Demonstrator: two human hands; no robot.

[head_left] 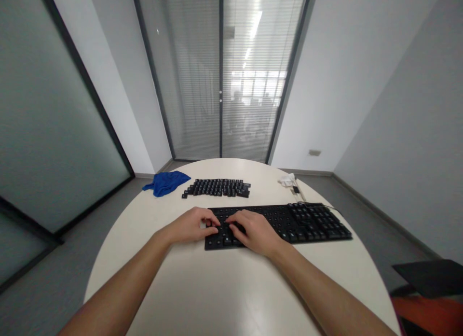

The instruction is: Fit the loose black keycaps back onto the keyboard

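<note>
A black keyboard [284,222] lies lengthwise across the middle of the tabletop [198,287], its right end reaching toward the table's right edge. Raised keycaps crowd that right end, while much of the left and middle part looks flatter, with small bare key positions showing. Both hands are at its left part. The left hand [191,225] comes in over the left end, fingers curled and thumb near the forefinger; the right hand [255,231] rests over the keys just beside it, fingers bent and slightly parted from the thumb. Whether either one pinches a small part cannot be told.

Beyond the keyboard, loose black keycaps [219,187] lie grouped in close rows. To their left is a crumpled blue cloth [168,183]; well apart on the right lie a crumpled white item [287,180] and, just beside it, a pale stick with a black band [296,189]. Farther off stands a glass partition [197,85] with blinds.
</note>
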